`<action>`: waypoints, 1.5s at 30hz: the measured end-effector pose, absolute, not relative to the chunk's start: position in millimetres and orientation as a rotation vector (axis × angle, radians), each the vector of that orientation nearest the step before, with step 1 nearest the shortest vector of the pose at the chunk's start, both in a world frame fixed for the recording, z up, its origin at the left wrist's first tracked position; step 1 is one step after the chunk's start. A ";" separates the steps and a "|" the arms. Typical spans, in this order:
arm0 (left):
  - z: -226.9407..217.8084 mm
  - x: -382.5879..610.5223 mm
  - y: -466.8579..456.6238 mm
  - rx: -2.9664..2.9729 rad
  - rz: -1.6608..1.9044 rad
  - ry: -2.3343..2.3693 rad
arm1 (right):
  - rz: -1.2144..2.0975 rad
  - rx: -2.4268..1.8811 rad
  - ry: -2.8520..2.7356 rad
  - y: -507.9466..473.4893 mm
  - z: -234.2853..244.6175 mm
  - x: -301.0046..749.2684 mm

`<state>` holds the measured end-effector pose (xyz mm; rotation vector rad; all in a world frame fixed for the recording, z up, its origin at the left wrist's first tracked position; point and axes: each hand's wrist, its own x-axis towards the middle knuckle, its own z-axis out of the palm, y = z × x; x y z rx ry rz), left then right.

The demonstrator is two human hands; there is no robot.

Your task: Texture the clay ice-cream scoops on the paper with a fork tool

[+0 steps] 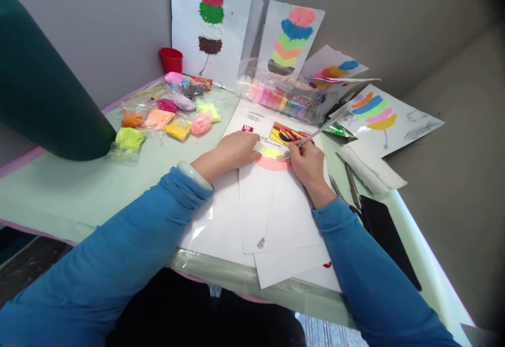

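A white drawing paper [256, 205] lies in front of me, with a thin pencil line running down it to a small scribble. Near its top are a salmon-pink clay band [273, 164] and a yellow clay patch [271, 152] above it. My right hand [310, 164] grips a metal fork [315, 133], its tines down at the clay and its handle slanting up to the right. My left hand [234, 152] rests at the paper's upper left, thumb and forefinger apart beside the clay. Its other fingers are partly hidden.
Bagged coloured clay [178, 130] and a dark green cylinder [51, 84] are at left. Behind stand a red cup [171, 60], a clear clay case [276, 97] and clay pictures [292, 37]. A folded tissue [371, 167] and black phone-like slab [389, 236] lie right.
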<state>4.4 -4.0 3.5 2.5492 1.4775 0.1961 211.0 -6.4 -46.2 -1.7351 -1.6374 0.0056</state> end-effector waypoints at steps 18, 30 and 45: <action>3.1 4.4 -3.6 2.543 0.179 1.483 | -0.010 -1.730 -1.593 -5.7 -46.2 212.2; 1.7 4.7 -2.7 2.533 0.179 1.492 | -0.058 -1.736 -1.598 -5.9 -46.9 212.8; 1.6 4.6 -3.0 2.542 0.175 1.487 | -0.015 -1.652 -1.524 -5.7 -48.3 214.7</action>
